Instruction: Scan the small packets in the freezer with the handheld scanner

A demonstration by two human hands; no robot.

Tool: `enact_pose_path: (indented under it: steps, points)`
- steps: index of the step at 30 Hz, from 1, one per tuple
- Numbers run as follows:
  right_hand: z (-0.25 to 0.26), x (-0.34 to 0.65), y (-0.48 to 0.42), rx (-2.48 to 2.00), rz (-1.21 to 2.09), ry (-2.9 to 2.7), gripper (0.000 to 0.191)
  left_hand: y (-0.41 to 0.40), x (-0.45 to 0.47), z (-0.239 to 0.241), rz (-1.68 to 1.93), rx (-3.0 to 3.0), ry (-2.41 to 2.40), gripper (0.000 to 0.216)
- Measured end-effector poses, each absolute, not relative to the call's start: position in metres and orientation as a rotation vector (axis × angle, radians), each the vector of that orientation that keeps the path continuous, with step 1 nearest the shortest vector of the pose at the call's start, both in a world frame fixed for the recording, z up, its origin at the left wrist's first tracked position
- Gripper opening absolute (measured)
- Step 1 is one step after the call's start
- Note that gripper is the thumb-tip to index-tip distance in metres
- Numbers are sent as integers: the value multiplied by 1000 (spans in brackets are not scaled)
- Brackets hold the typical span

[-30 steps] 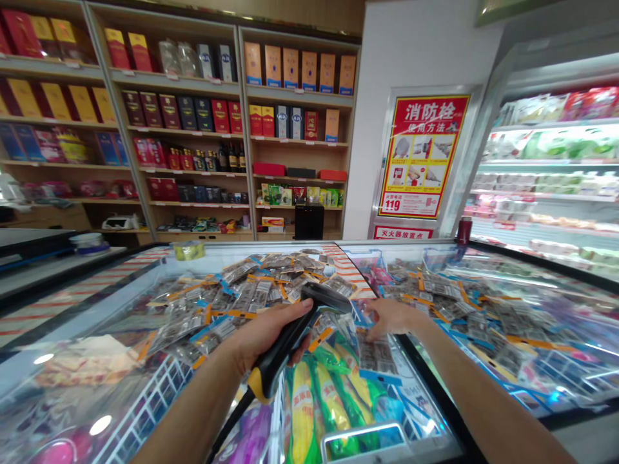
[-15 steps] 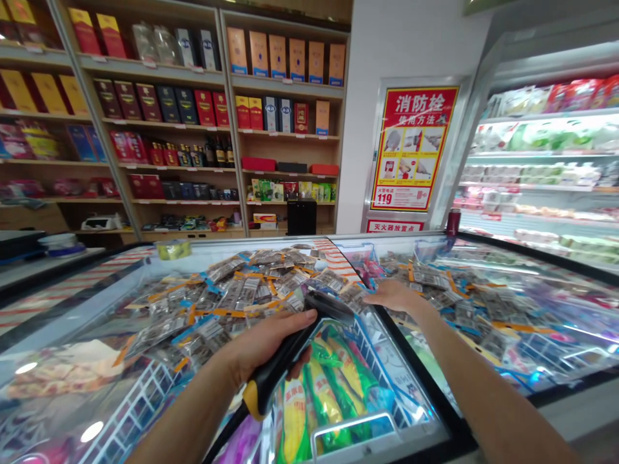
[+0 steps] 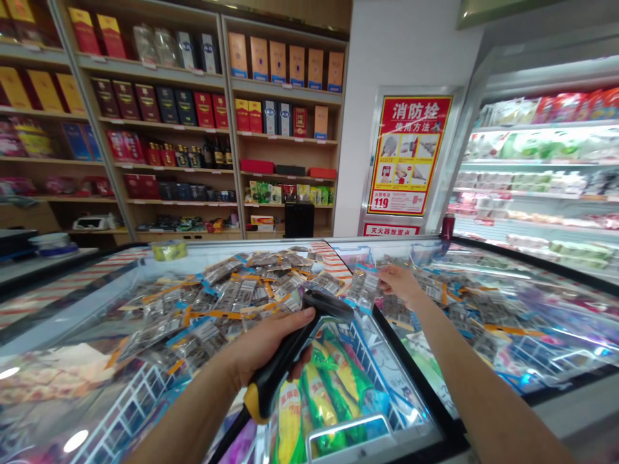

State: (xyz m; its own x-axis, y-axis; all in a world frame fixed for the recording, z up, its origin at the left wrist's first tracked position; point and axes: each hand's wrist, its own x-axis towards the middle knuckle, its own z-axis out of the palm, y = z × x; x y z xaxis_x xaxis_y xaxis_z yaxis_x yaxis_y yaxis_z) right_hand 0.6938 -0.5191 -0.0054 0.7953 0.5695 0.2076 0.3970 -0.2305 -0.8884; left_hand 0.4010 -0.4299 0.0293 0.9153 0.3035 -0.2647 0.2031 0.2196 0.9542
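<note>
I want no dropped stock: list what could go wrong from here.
1. The right hand pinches a clear packet only by its edge above the freezer pile. The packet could slip and fall back among the others.
2. The barcode scanner in the left hand has a black cable hanging from its handle. A tug might snag it on the freezer's edge.

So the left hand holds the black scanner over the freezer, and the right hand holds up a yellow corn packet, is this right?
Not quite. In the head view the right hand holds up a clear packet with a blue edge, not corn. The yellow corn packets lie in the freezer below the scanner, which the left hand does hold.
</note>
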Motion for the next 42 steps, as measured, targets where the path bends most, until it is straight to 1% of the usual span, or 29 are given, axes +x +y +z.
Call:
enact_pose_path:
  steps: [3,6,11,20,26,33,42]
  points:
    - [13,687,-526,-1740,188,-603,10,-436,405,26,84,1334,430,41]
    - [21,684,-529,-1726,139,-607,9,-444,408,25,95,1327,422,41]
    - [21,680,-529,-1772,138,-615,11,-449,406,32,144,1318,428,40]
    - [20,683,-530,-1747,127,-608,12,-451,400,40,74,1275,449,34]
    - [20,686,-531,-1719,117,-608,14,-450,402,37,66,1193,486,37]
    - [22,683,-533,-1706,127,-594,14,-449,402,36,67,1160,515,36]
    - [24,680,-533,-1686,151,-579,13,-445,404,33,69,1154,424,43]
